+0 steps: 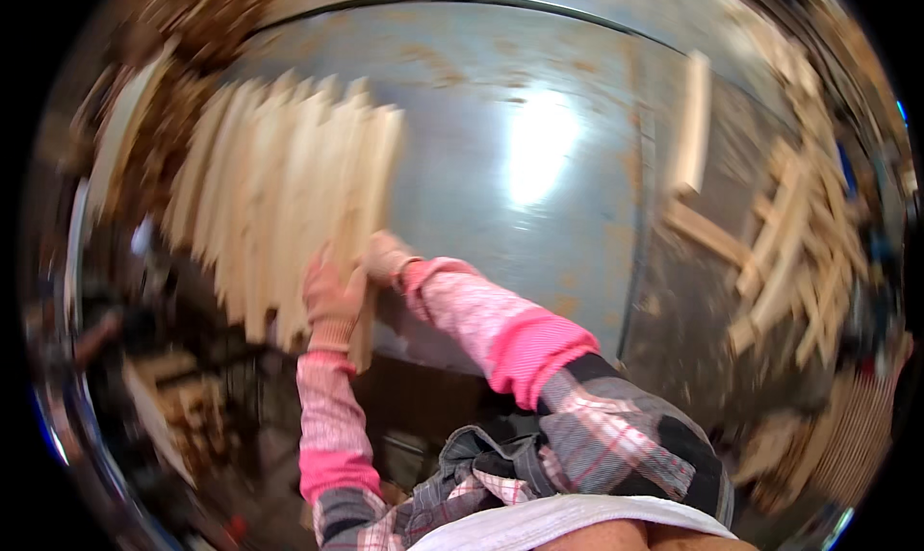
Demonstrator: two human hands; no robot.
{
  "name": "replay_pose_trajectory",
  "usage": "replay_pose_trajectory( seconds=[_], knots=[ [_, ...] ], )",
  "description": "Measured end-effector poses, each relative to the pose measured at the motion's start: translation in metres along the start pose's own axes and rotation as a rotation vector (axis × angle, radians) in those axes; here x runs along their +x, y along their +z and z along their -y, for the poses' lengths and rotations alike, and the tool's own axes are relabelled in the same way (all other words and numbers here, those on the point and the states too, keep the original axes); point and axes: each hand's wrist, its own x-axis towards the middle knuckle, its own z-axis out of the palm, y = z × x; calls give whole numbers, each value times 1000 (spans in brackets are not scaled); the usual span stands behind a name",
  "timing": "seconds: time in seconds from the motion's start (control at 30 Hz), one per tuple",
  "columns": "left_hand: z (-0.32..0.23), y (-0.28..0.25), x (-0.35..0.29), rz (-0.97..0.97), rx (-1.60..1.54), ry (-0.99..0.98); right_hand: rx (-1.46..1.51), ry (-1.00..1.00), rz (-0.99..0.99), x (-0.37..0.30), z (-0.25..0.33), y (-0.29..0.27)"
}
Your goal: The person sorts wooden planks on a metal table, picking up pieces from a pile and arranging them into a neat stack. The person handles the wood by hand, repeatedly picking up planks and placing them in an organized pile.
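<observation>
You, in pink oversleeves and a plaid shirt, work a row of pale wood strips (289,156) lying side by side on the L part of the metal table (462,291), their far ends uneven. Your L hand (332,296) rests atop the strips nr their near ends, thumb spread from fingers, not closed on any. Your R hand (388,257) touches the row's R edge, just beside the L; pic's blurred, so can't say if it grips. More strips (794,233) lie heaped well apart, far R.
</observation>
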Motion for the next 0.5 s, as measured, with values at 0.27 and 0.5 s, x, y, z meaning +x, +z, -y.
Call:
replay_pose_trajectory(
  seconds=[0.27,0.5],
  knots=[
    [-145,23,-1,91,-353,59,-315,251,-986,-110,-204,-275],
    [-317,67,16,297,-621,257,-229,730,-663,-213,-451,-399]
  ],
)
